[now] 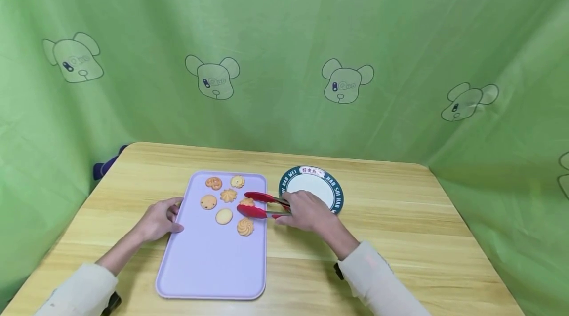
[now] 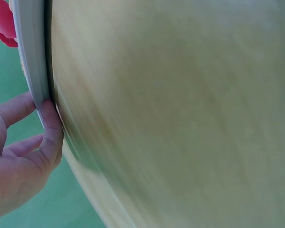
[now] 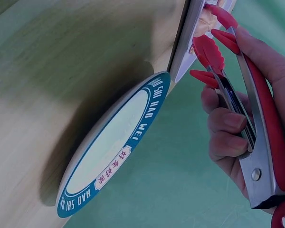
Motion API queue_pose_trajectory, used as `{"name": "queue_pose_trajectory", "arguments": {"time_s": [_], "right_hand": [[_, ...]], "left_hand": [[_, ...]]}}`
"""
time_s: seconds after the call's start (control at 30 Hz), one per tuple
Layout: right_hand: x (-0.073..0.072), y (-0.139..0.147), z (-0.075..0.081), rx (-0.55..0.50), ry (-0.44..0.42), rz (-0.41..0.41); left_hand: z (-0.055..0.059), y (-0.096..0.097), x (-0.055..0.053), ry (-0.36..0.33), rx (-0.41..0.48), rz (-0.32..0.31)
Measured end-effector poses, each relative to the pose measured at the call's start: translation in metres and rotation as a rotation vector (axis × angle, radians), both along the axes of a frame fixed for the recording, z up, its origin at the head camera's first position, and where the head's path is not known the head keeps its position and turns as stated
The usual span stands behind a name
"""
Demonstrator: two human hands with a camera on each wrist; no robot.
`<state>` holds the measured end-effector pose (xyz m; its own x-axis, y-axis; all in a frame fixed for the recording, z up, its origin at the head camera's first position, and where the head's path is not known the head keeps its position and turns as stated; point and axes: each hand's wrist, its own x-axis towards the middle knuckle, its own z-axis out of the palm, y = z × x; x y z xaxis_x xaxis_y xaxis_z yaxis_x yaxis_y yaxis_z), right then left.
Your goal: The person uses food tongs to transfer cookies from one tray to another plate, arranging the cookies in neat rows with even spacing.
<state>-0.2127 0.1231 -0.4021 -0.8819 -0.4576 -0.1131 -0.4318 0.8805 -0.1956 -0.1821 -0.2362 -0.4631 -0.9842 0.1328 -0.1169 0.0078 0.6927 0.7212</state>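
A lilac tray holds several cookies of different shapes on its far half. My left hand grips the tray's left edge between thumb and fingers; in the left wrist view fingertips press against the rim. My right hand holds red-tipped metal tongs from the right. The tongs' scalloped tips lie on either side of a cookie near the tray's right edge; whether they touch it I cannot tell. A round swirled cookie and a smooth oval cookie lie nearby.
Right of the tray stands a white plate with a dark green lettered rim, partly hidden by my right hand. Both things rest on a wooden table. A green curtain with bear-head drawings hangs behind and around it.
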Motion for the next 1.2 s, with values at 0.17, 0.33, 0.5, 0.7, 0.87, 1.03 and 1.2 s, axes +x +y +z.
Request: {"name": "queue_pose_trajectory", "arguments": {"time_s": [0.17,0.33,0.5,0.7,0.87,1.03,1.2], "right_hand": [[0.001,0.005,0.003,-0.009,0.014,-0.029],[0.002,0.016,0.010,-0.028,0.040,-0.057],[-0.003,0.033,0.016,-0.024,0.064,-0.075],[-0.011,0.059,0.017,-0.001,0.082,-0.115],[-0.019,0.079,0.017,0.028,0.076,-0.179],[-0.027,0.093,0.014,0.049,0.069,-0.232],[-0.030,0.101,0.008,0.049,0.059,-0.237]], "left_hand": [[0.001,0.001,0.000,-0.004,0.000,0.002],[0.001,0.001,0.001,-0.001,-0.010,0.003],[0.002,0.001,0.002,0.004,-0.014,0.005],[0.001,0.001,0.003,0.000,-0.020,0.007],[0.002,0.001,0.002,0.004,-0.021,0.007],[0.002,0.001,0.002,0.008,-0.023,0.011],[0.001,0.002,0.001,0.011,-0.024,0.007]]}}
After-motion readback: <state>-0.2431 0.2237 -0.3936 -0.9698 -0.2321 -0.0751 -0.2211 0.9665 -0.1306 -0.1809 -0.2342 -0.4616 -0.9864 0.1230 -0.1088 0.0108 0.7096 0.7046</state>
